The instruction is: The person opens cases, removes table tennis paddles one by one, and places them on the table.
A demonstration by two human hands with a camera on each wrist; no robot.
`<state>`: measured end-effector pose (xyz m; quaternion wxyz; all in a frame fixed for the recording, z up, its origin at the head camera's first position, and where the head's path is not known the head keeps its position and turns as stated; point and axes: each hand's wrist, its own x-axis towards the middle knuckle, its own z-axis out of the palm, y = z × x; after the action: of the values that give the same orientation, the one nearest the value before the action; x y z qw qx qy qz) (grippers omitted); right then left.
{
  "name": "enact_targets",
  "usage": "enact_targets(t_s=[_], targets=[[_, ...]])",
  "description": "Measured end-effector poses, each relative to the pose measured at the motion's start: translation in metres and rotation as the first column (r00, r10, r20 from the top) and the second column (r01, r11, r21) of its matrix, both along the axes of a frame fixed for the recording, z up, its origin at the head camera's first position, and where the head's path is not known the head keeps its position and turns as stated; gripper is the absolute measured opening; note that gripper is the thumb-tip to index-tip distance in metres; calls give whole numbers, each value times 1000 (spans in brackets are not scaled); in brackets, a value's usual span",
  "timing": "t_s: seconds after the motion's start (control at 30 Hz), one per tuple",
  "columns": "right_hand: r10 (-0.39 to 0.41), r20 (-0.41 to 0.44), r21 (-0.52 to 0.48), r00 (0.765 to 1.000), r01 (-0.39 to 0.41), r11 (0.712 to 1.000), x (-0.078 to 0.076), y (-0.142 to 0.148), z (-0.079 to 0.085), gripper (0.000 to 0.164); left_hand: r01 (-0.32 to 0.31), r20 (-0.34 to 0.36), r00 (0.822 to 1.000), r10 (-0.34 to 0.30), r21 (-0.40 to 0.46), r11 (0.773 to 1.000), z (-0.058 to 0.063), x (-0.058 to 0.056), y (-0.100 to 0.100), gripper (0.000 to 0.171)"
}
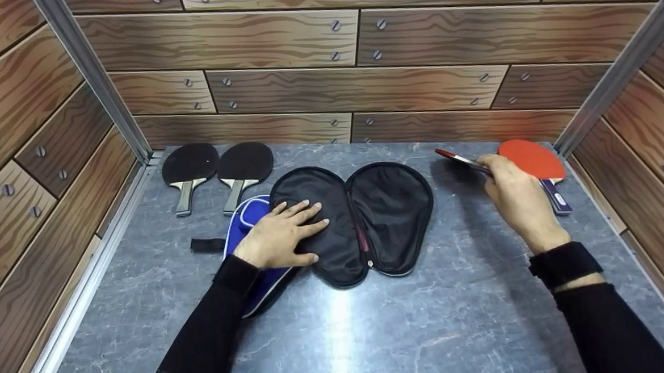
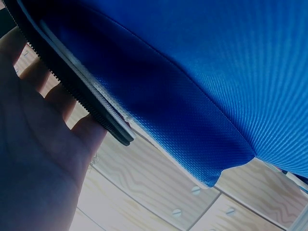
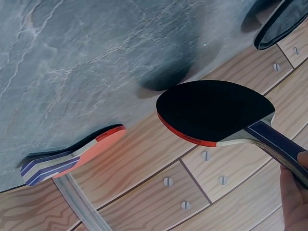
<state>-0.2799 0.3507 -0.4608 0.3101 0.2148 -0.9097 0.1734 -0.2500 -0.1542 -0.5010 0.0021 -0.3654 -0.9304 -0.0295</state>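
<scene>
A table tennis case (image 1: 393, 217) lies unzipped and spread flat, its black lining facing up. My left hand (image 1: 283, 234) rests with spread fingers on its left half. In the left wrist view, that hand (image 2: 43, 125) is beside a zipper edge and blue fabric (image 2: 207, 72). My right hand (image 1: 517, 196) grips the handle of a table tennis paddle (image 3: 211, 110), held above the table and seen nearly edge-on in the head view. The right wrist view shows its black face and red edge. Just beyond the right hand lies a red-faced paddle (image 1: 532, 158) with a dark blue handle.
Two black-faced paddles (image 1: 190, 162) lie side by side at the back left. A blue case with white piping (image 1: 266, 286) sits partly under the open case and my left wrist, a black strap (image 1: 207, 245) sticking out. Wood-patterned walls (image 1: 281, 89) enclose the grey marbled table (image 1: 430, 329).
</scene>
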Motion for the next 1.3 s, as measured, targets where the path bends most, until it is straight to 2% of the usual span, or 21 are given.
enact_targets(t_s=[0.53,0.93,1.13,1.3], targets=[[-89,11,50,996,88,995,3,-3,-8,33,2,11,1000,-2,7,1000,0,0,0,78],[-106,147,75,983,96,993,6,0,-23,40,4,14,1000,-4,12,1000,0,-1,0,79],[-125,268,177,955,79,981,8,2,-28,39,6,-11,1000,-6,1,1000,-1,0,0,78],[-160,327,240,932,82,967,5,4,-32,37,8,-10,1000,-8,5,1000,-1,0,0,78]])
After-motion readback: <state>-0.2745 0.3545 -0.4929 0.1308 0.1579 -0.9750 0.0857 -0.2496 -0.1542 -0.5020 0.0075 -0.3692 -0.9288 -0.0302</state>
